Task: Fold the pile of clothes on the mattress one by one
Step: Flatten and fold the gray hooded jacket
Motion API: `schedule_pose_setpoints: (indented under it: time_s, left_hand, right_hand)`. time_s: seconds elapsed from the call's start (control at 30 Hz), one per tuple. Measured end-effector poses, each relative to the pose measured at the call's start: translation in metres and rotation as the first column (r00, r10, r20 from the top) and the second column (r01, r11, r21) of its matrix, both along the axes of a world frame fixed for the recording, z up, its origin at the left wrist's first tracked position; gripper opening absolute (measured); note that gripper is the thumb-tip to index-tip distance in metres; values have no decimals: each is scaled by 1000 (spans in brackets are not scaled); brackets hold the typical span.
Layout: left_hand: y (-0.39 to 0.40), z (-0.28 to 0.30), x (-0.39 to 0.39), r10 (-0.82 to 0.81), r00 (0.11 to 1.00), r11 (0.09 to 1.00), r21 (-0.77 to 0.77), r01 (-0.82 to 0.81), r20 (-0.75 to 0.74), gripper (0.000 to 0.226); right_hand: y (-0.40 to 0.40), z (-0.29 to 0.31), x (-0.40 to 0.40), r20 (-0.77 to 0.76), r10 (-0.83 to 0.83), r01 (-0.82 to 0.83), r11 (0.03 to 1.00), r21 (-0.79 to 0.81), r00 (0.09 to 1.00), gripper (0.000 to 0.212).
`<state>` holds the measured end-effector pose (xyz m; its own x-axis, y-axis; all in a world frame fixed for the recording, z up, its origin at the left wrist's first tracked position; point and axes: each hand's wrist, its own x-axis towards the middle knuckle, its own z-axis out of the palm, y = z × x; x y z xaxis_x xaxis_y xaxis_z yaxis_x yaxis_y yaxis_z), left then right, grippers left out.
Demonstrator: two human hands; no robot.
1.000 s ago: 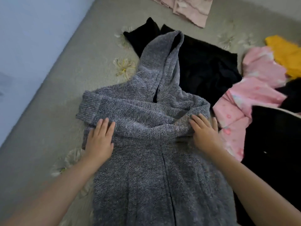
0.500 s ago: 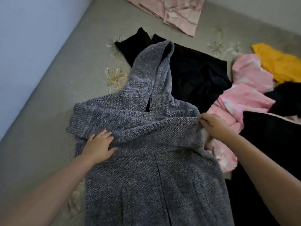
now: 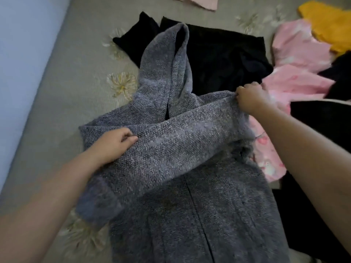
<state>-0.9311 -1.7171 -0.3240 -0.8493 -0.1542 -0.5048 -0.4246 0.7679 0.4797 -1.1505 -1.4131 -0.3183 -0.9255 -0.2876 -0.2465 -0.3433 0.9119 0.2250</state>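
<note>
A grey knitted hooded cardigan (image 3: 190,196) lies front up on the mattress (image 3: 62,92), its hood pointing away from me. One sleeve is folded across the chest and its cuff hangs at the lower left. My left hand (image 3: 114,145) grips that sleeve at the left side. My right hand (image 3: 248,97) pinches the cardigan's right shoulder edge and lifts it a little. The unfolded clothes lie to the right: a pink printed garment (image 3: 296,82), a yellow one (image 3: 330,29) and black ones (image 3: 224,59).
A pale blue wall (image 3: 22,54) runs along the mattress's left edge. A pink cloth (image 3: 199,1) lies at the far top. More black fabric (image 3: 322,126) lies under my right forearm. The mattress cover is grey with pale flower prints.
Both hands went from lying flat on the cardigan to gripping it. The folded sleeve has been raised and pulled toward the lower left, and the right shoulder edge is lifted.
</note>
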Motion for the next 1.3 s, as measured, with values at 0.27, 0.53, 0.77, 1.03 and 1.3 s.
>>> schedule_pose_setpoints:
  time_s: [0.27,0.53,0.77,1.03,1.3]
  left_hand:
    - [-3,-50,32,93,996,870,-484,-88,-14,55]
    - [23,-76,58,-52,999,864,-500,51,12,59]
    - [64,-83,52,-209,976,821,-532,208,60,59]
    - [53,-80,41,-191,982,867,-468,170,3,54]
    - [18,-67,25,9,997,827,-560,-51,-78,21]
  right_hand:
    - [39,-24,104,-36,-6,-10,913,-407,999,72]
    - [56,-50,114,-2,58,-55,942,-331,998,73]
    - [121,-51,118,88,80,-76,996,-49,993,72]
    - [93,-38,100,420,-23,-102,957,273,907,84]
    - [38,-43,102,107,157,-132,968,-212,982,55]
